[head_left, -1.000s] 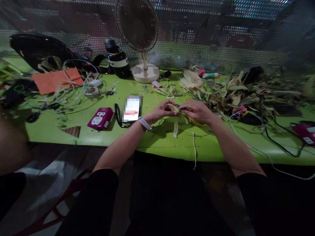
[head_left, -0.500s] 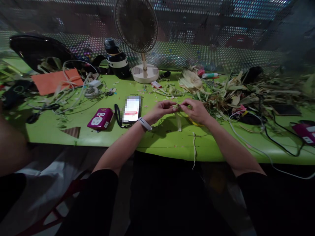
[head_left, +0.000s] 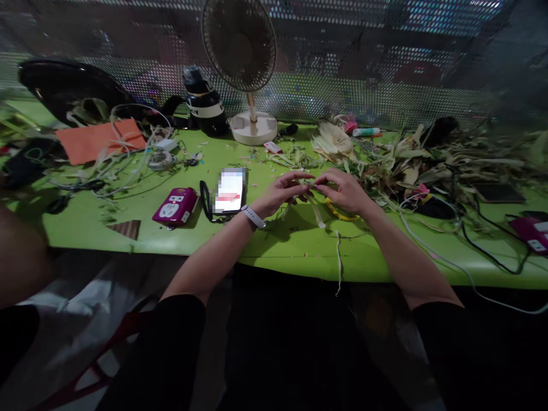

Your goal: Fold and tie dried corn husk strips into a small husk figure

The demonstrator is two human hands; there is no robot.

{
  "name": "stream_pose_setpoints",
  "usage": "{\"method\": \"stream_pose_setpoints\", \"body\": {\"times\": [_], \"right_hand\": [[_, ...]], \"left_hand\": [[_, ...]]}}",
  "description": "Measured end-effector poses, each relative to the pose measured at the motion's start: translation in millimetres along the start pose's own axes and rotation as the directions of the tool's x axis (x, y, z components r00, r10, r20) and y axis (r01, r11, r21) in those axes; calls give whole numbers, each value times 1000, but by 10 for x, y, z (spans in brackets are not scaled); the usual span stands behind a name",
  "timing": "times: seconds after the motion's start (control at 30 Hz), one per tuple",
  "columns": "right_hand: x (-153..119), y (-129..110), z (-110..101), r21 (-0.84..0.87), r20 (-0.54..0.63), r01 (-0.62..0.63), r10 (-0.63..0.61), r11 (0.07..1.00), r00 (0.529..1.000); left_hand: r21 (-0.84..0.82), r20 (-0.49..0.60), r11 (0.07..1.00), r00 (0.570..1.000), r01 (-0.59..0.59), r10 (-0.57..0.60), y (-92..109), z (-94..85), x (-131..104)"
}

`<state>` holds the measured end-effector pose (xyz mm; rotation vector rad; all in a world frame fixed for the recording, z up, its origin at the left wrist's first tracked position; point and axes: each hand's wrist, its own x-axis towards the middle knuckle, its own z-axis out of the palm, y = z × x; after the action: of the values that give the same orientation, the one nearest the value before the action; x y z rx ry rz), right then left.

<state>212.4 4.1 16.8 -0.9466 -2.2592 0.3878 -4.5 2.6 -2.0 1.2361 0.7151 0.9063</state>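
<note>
Fingertip to fingertip, my two hands meet over the green table point(head_left: 274, 242). A pale strip of what looks like corn husk point(head_left: 318, 216) hangs down from between them. My left hand point(head_left: 283, 193), with a light band on its wrist, pinches the strip's upper part. From the other side my right hand point(head_left: 342, 189) pinches the same piece; the exact grip is too small to make out. Under my right hand lies a yellow ring-shaped thing point(head_left: 342, 216), partly hidden. A thin twisted pale strand point(head_left: 339, 257) trails over the table's front edge.
A phone point(head_left: 230, 191) and a magenta power box point(head_left: 174, 206) lie to the left. Behind stand a fan point(head_left: 253, 128) and a black bottle point(head_left: 205, 111). Dried husks point(head_left: 402, 160) heap up on the right, with cables point(head_left: 445, 254) near them. Another person's arm point(head_left: 19, 257) is at far left.
My left hand's fingers have spread and shifted around the strip. The strip's hanging end has swung slightly right, and more of the yellow ring shows.
</note>
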Motion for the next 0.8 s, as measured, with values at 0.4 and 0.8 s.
{"method": "stream_pose_setpoints", "body": {"times": [0.4, 0.8], "right_hand": [[-1, 7, -88, 72, 68, -106, 101, 992, 993], [-1, 22, 46, -318, -95, 71, -106, 945, 990]], "left_hand": [[15, -58, 996, 995, -84, 84, -63, -12, 58], [32, 10, 999, 1000, 29, -29, -22, -9, 22]]}}
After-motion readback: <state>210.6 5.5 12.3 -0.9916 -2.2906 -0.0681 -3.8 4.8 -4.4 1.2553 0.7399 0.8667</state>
